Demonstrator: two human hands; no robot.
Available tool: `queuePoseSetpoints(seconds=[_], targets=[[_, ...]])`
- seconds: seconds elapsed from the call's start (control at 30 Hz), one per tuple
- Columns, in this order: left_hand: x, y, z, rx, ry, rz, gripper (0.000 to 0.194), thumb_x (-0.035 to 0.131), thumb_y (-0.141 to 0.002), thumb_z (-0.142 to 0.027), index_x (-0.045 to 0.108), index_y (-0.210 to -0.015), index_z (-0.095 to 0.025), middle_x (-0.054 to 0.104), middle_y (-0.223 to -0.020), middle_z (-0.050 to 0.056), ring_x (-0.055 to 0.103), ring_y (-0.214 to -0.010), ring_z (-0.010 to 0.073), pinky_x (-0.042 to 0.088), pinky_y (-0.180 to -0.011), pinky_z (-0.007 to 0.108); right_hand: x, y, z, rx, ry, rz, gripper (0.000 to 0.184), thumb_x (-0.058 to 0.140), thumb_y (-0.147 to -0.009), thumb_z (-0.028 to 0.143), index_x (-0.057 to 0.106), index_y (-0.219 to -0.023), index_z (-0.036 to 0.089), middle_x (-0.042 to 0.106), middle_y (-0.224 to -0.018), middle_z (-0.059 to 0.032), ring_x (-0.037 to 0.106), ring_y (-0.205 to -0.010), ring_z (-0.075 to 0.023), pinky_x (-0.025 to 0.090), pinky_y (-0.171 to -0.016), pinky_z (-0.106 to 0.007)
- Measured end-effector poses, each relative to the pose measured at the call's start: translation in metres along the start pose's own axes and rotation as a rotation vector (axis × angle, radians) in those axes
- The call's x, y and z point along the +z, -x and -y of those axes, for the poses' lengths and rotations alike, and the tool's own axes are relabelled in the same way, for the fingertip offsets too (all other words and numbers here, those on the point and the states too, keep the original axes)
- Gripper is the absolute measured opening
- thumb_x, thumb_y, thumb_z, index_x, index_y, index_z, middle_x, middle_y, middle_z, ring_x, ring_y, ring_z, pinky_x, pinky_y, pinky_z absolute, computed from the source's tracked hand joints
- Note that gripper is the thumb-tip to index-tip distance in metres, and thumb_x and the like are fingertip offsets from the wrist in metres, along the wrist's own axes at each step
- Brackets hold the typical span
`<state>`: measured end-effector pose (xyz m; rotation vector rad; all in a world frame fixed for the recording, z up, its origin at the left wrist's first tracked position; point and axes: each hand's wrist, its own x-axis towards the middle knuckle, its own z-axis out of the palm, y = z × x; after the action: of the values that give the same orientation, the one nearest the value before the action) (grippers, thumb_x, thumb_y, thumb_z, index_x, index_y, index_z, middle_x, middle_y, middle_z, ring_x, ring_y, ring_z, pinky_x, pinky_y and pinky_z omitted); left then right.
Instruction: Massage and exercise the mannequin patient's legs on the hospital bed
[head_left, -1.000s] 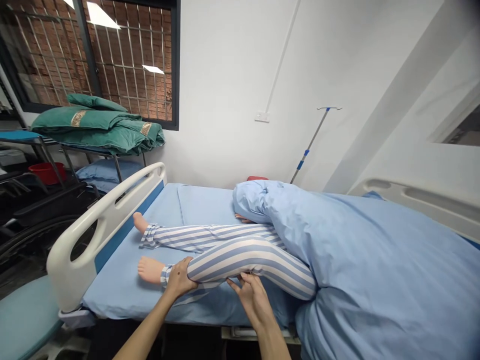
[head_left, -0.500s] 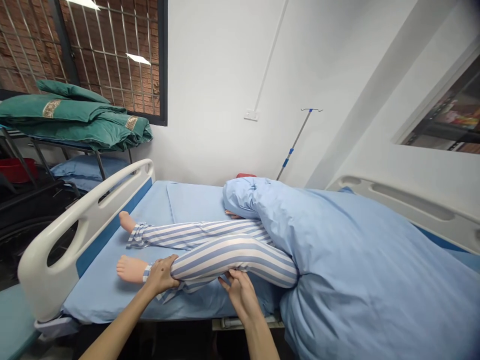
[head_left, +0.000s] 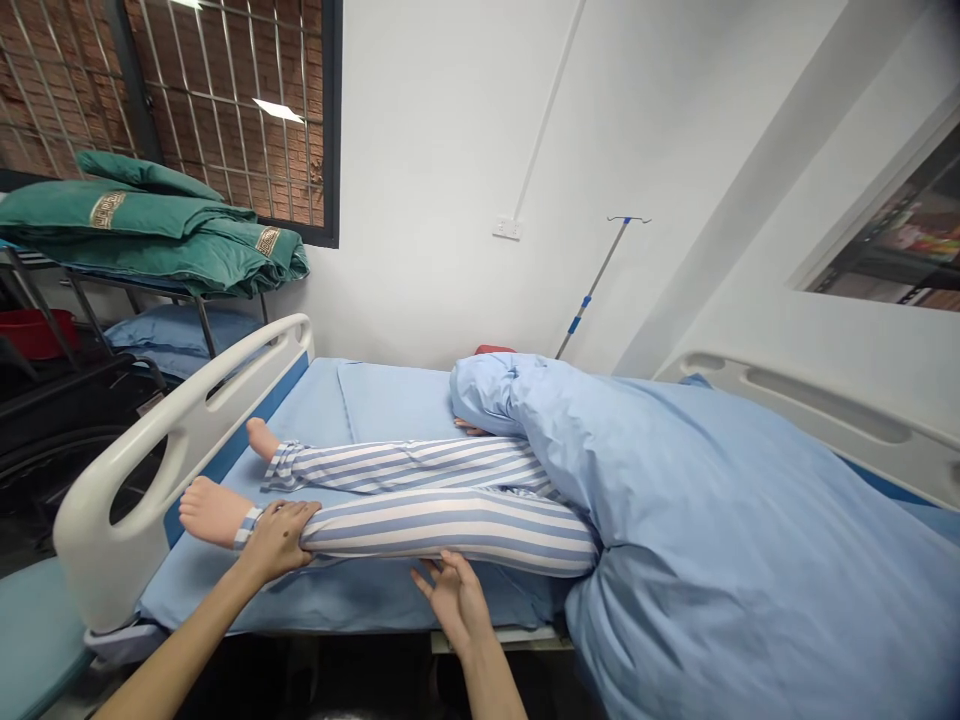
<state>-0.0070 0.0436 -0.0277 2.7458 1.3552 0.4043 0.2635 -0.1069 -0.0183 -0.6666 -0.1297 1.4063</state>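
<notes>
Two legs in blue-and-white striped trousers stretch across the bed; their smooth, plastic-looking feet suggest a manikin. My left hand (head_left: 279,540) is closed around the near leg (head_left: 420,518) just above the ankle, by the near foot (head_left: 214,512). Palm up, my right hand (head_left: 456,598) lies at the lower edge of the same leg near the knee. Its fingers are apart, with the fingertips touching or just under the cloth. The far leg (head_left: 397,462) rests on the sheet behind. A light blue quilt (head_left: 675,500) hides the upper body, and some fingers (head_left: 469,427) show below its edge.
A white footboard (head_left: 97,490) closes off the bed's left end, with a headboard (head_left: 825,410) at the right. Behind the bed stands a drip pole (head_left: 592,290). Green folded bedding (head_left: 150,225) is piled on a rack at the left, beside a dark wheelchair (head_left: 60,450).
The near leg has straightened from a slight knee bend, its foot moving left and slightly up. My left hand has moved left with the ankle; my right hand has shifted slightly left and down.
</notes>
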Motion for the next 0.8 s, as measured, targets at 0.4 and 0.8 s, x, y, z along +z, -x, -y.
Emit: queuePoseSetpoints(seconds=[0.4,0.8], targets=[[-0.007,0.01,0.026,0.098,-0.142,-0.058,0.052,0.053,-0.058,-0.015,0.053,-0.109,-0.022,0.06,-0.103,0.005,0.051,-0.096,0.0229,0.031,-0.087,0.035,-0.022,-0.02,-0.04,0.065,-0.121,-0.015,0.011,0.07,-0.059,0.017,0.06,-0.063,0.02,0.063,-0.073,0.0002,0.057,-0.082,-0.0192,0.042,-0.088,-0.046],[0.0,0.016,0.039,0.107,-0.17,0.01,0.054,0.051,-0.061,-0.014,0.05,-0.115,-0.022,0.057,-0.107,0.006,0.048,-0.098,0.0227,0.032,-0.086,0.035,-0.035,-0.034,-0.061,0.122,-0.116,-0.055,0.023,0.071,-0.064,0.037,0.062,-0.082,0.026,0.065,-0.086,0.0018,0.058,-0.089,-0.0186,0.044,-0.087,-0.041]])
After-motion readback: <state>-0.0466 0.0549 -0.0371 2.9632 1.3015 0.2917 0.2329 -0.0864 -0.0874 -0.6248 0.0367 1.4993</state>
